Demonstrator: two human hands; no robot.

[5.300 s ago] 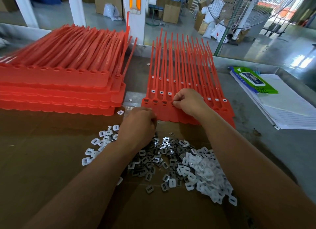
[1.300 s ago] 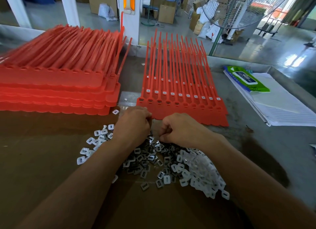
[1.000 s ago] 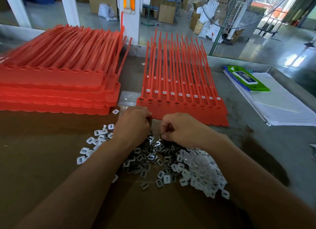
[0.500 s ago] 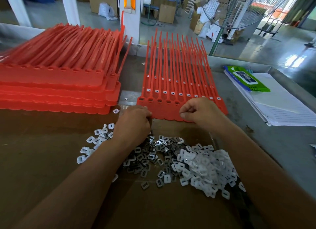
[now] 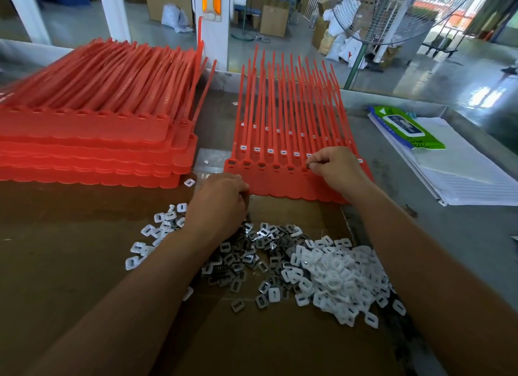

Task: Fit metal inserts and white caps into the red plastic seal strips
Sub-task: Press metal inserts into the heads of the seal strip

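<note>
A sheet of joined red seal strips (image 5: 283,185) lies in front of me, tails pointing away. Several of its near sockets on the left hold metal inserts. My right hand (image 5: 335,169) pinches a small metal insert at a socket toward the right of that row. My left hand (image 5: 217,204) rests curled at the far edge of the pile of metal inserts (image 5: 252,252); what it holds is hidden. White caps (image 5: 342,277) are heaped to the right of the inserts, and a few more white caps (image 5: 157,229) lie scattered at the left.
A tall stack of red strip sheets (image 5: 92,140) fills the left of the bench. Brown cardboard (image 5: 70,263) covers the near bench. A pile of lined paper (image 5: 459,171) with a green packet (image 5: 406,129) on it lies at the right. A fan stands behind.
My right hand left the insert pile, moved forward and right, and now pinches an insert at a strip socket. My left hand has stayed at the pile.
</note>
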